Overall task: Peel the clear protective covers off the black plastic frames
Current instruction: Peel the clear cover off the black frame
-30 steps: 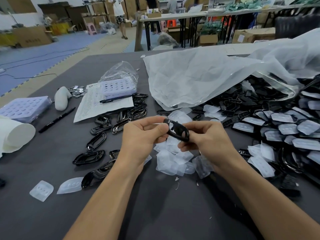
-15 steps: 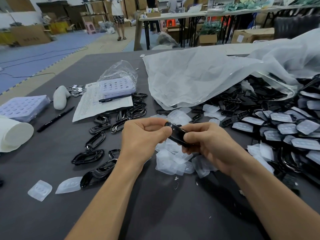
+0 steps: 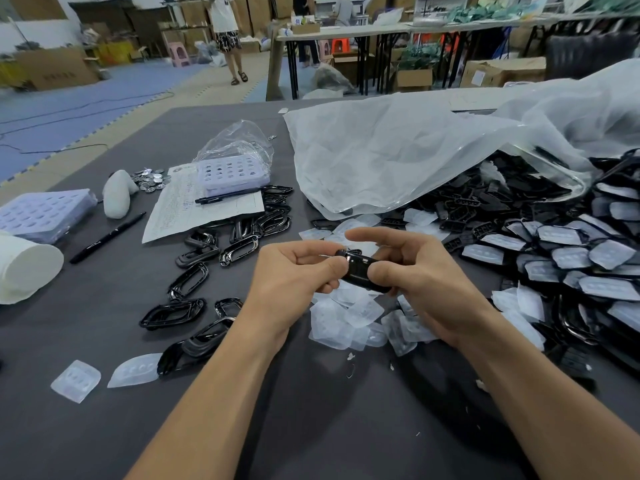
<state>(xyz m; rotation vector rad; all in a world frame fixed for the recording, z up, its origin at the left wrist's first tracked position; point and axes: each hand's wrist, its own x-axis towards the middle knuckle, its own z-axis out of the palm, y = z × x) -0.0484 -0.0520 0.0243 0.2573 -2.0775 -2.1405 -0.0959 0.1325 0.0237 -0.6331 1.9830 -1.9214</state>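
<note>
Wearer's body, head view. Visible parts are two forearms and two hands, entering from the lower edge. The left hand and the right hand are bare, as are both wrists and both forearms up to the frame edge. The forearms are slender and smooth, widening toward the elbow. The fingers are long and bare, and knuckle creases show on the left hand. Nail detail is too small to tell.

Black pen beside a printed sheet, white cup (on its side), silvery discs
</note>
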